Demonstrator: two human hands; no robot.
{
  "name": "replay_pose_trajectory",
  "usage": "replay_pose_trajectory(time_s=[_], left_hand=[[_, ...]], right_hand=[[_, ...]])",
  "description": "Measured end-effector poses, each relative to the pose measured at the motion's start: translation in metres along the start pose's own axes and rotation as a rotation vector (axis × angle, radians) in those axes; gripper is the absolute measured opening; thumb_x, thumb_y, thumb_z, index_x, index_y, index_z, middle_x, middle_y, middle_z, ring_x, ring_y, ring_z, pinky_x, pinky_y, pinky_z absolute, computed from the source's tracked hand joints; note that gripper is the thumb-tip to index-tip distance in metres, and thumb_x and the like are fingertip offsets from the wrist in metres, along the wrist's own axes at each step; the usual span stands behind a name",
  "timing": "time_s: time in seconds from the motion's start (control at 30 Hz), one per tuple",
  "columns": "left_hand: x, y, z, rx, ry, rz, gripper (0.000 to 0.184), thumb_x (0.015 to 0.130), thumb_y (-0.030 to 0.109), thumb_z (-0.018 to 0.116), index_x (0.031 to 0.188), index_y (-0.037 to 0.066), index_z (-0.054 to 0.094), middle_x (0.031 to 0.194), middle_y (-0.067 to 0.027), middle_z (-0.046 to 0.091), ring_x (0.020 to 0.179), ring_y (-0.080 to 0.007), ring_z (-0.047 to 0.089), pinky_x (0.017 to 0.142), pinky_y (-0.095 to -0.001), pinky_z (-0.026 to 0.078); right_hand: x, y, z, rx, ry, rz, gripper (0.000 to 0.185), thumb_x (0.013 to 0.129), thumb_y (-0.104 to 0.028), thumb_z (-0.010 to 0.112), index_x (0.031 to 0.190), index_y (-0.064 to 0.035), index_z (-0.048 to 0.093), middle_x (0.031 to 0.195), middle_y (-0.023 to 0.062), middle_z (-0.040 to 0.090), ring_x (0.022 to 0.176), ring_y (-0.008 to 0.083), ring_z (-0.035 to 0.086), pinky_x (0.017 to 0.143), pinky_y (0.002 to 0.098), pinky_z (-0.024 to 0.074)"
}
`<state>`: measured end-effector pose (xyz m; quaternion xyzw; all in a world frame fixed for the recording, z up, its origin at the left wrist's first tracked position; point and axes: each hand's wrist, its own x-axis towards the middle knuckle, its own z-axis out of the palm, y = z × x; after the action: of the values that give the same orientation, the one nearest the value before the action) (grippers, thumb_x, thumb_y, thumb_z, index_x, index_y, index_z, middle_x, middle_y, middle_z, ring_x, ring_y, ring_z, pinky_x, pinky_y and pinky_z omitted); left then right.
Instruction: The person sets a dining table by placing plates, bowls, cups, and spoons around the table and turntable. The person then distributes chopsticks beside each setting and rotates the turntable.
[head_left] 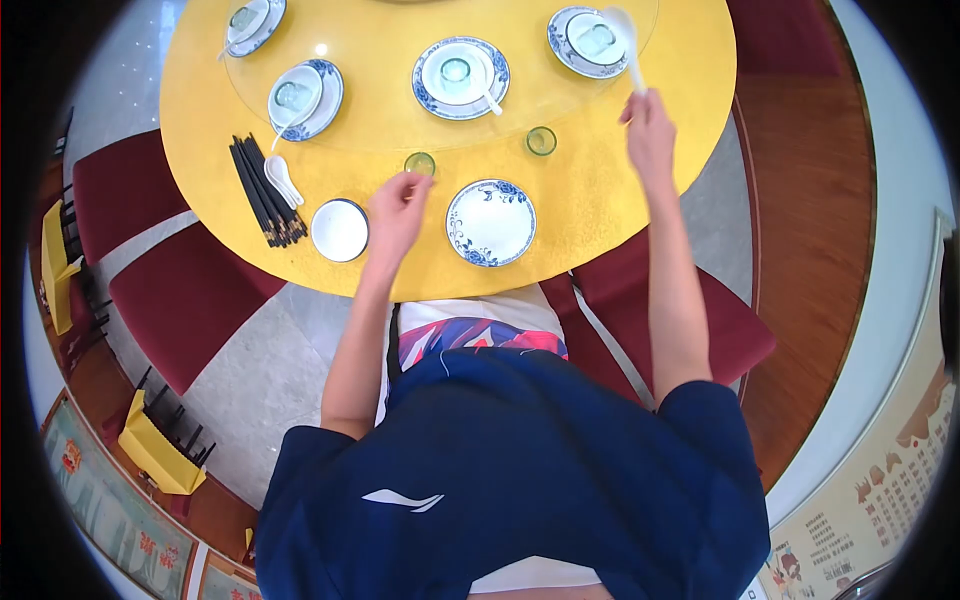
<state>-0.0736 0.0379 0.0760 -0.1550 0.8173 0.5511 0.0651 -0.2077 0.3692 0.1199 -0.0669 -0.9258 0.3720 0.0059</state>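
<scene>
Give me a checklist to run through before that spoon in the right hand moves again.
1. Spoon held by right hand: ok.
2. Spoon free of the plate setting beneath: cannot tell, they overlap in view.
3. Left hand off the nearest glass: cannot tell.
4. Front plate set with a bowl: not ok, it is bare.
5. Chopsticks away from the front plate: ok.
</scene>
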Motion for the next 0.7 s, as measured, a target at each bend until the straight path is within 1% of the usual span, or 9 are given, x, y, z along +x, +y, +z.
replay_pose_trajectory(time_s=[0.1, 0.17, 0.2, 0.27, 0.37, 0.43, 0.53, 0.67, 0.7], left_hand=[[-0.007, -0.034, -0.043, 0.155, 0.148, 0.06, 0.019, 0.086, 0.016, 0.065, 0.085, -0.003, 0.065, 0.074, -0.0097, 0.065, 0.065, -0.0154, 0.061, 0.06, -0.0274, 0.048], [-0.014, -0.05, -0.072, 0.223, 0.246, 0.044, 0.018, 0.086, 0.015, 0.065, 0.083, -0.003, 0.065, 0.074, -0.0101, 0.065, 0.066, -0.0146, 0.061, 0.062, -0.0273, 0.049], [-0.019, -0.057, -0.084, 0.157, 0.299, 0.031, 0.018, 0.086, 0.014, 0.064, 0.084, -0.003, 0.064, 0.075, -0.0099, 0.066, 0.067, -0.0132, 0.061, 0.062, -0.0267, 0.048], [-0.03, -0.064, -0.106, 0.177, 0.343, -0.081, 0.023, 0.089, 0.018, 0.062, 0.087, -0.004, 0.065, 0.077, -0.0051, 0.065, 0.072, -0.0107, 0.059, 0.067, -0.0251, 0.047], [-0.041, -0.083, -0.12, 0.107, 0.401, -0.15, 0.022, 0.089, 0.018, 0.062, 0.087, -0.004, 0.065, 0.077, -0.0049, 0.065, 0.072, -0.0098, 0.059, 0.067, -0.0249, 0.046], [-0.046, -0.088, -0.121, 0.144, 0.413, -0.138, 0.022, 0.09, 0.018, 0.061, 0.087, -0.004, 0.064, 0.076, -0.0046, 0.065, 0.071, -0.0096, 0.058, 0.067, -0.0248, 0.046], [-0.048, -0.103, -0.129, 0.19, 0.504, -0.098, 0.02, 0.088, 0.016, 0.063, 0.085, -0.004, 0.064, 0.07, -0.0087, 0.063, 0.065, -0.0112, 0.058, 0.06, -0.0268, 0.046], [-0.03, -0.111, -0.151, 0.304, 0.639, -0.126, 0.02, 0.087, 0.017, 0.064, 0.084, -0.003, 0.064, 0.067, -0.009, 0.062, 0.06, -0.012, 0.055, 0.059, -0.0281, 0.045], [-0.02, -0.126, -0.16, 0.298, 0.674, -0.115, 0.02, 0.086, 0.016, 0.065, 0.084, -0.003, 0.064, 0.067, -0.0085, 0.062, 0.06, -0.012, 0.055, 0.059, -0.028, 0.045]], right_hand=[[0.064, 0.032, -0.01, -0.154, -0.01, 0.009, 0.028, 0.098, -0.031, 0.037, 0.095, -0.0084, 0.054, 0.075, 0.0112, 0.063, 0.076, 0.0307, 0.064, 0.068, 0.0423, 0.0469], [0.087, 0.043, -0.011, -0.354, -0.095, 0.055, 0.029, 0.097, -0.035, 0.036, 0.098, -0.0115, 0.054, 0.08, 0.0123, 0.065, 0.083, 0.0336, 0.063, 0.072, 0.0463, 0.0463], [0.096, 0.047, -0.01, -0.357, -0.098, 0.051, 0.029, 0.097, -0.035, 0.036, 0.098, -0.0115, 0.054, 0.08, 0.0123, 0.065, 0.083, 0.0336, 0.063, 0.072, 0.0463, 0.0463], [0.109, 0.053, -0.008, -0.555, -0.14, 0.048, 0.028, 0.098, -0.034, 0.036, 0.099, -0.0134, 0.053, 0.088, 0.0136, 0.065, 0.088, 0.0358, 0.062, 0.073, 0.0475, 0.0466], [0.116, 0.055, -0.009, -0.642, -0.166, 0.027, 0.025, 0.097, -0.031, 0.036, 0.101, -0.0141, 0.053, 0.094, 0.0145, 0.065, 0.092, 0.0371, 0.061, 0.076, 0.048, 0.0469], [0.122, 0.069, -0.008, -0.696, -0.172, -0.053, 0.023, 0.095, -0.028, 0.036, 0.103, -0.0144, 0.053, 0.097, 0.0148, 0.065, 0.095, 0.0369, 0.061, 0.078, 0.0485, 0.0465], [0.142, 0.101, -0.001, -0.648, -0.222, -0.06, 0.023, 0.095, -0.027, 0.036, 0.104, -0.0142, 0.054, 0.098, 0.0167, 0.064, 0.096, 0.0376, 0.06, 0.078, 0.0489, 0.0462], [0.153, 0.127, 0.002, -0.513, -0.314, -0.033, 0.031, 0.096, -0.035, 0.038, 0.106, -0.0111, 0.055, 0.089, 0.0157, 0.065, 0.087, 0.0352, 0.063, 0.075, 0.0447, 0.0472], [0.154, 0.131, 0.003, -0.474, -0.289, -0.013, 0.035, 0.096, -0.039, 0.041, 0.112, -0.0106, 0.055, 0.087, 0.015, 0.065, 0.081, 0.0315, 0.063, 0.072, 0.0418, 0.0477]])
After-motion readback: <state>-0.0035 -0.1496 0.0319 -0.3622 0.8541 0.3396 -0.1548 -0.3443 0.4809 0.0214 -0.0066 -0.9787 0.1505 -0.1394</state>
